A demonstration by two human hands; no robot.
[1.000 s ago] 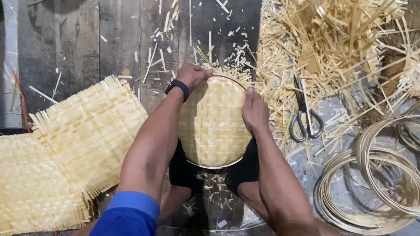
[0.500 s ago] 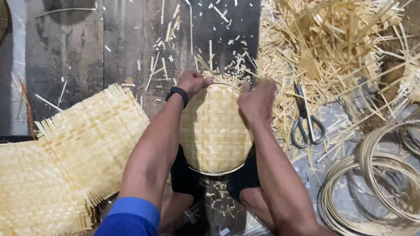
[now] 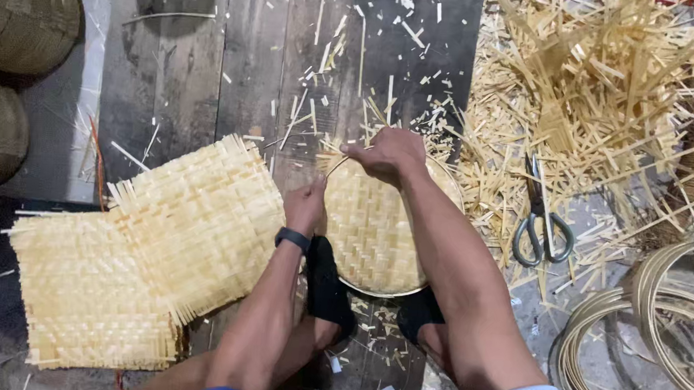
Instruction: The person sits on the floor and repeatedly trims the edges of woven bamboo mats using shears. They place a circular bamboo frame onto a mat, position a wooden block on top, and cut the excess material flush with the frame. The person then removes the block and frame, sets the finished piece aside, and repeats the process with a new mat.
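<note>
While pressed flat, both hands (left hand (image 3: 304,207), right hand (image 3: 391,152)) on woven tray (image 3: 373,233).

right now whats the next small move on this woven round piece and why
Probably press the loose strip ends at the far rim down into the hoop: the right hand is at the top edge of the woven round piece, the left hand braces its left side.

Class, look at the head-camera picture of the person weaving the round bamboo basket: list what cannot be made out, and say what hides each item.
1. Far rim of the round basket: covered by the right hand.
2. Left hand fingertips: tucked at the basket's edge, grip unclear.
3. Bamboo hoops: cut off by the right and bottom edges.
4. Dark woven baskets: cut off by the left edge.
5. Scissors blades: partly buried in bamboo strips.
</note>
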